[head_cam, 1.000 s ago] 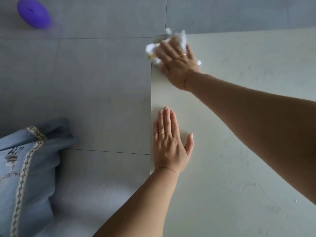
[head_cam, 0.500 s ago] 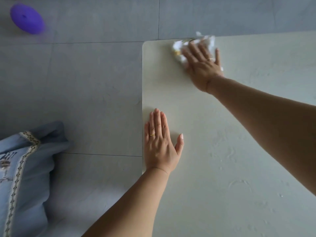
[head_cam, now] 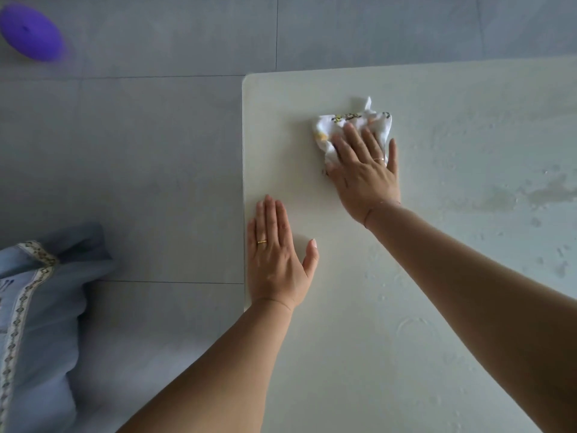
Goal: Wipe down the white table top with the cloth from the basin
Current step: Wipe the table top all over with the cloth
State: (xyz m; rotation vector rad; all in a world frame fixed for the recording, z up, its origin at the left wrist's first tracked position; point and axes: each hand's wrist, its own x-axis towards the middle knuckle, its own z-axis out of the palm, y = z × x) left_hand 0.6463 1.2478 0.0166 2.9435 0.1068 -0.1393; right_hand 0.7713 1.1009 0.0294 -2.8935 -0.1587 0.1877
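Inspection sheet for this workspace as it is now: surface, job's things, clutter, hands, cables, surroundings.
Surface: white table top, with wet patches toward its right side.
Job's things: crumpled white cloth lies on the table near the far left corner; basin not in view.
Clutter: nothing seen.
Hands: right hand presses flat on the cloth; left hand rests flat by the table's left edge, holding nothing.
Cables: nothing seen.
Surroundings: grey tiled floor; purple round object at far left; blue cushion at near left.

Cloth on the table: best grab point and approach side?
Probably pinch the crumpled far edge of the cloth from above: it bunches up proud of the white table top, clear of the right hand pressing flat on its near part.
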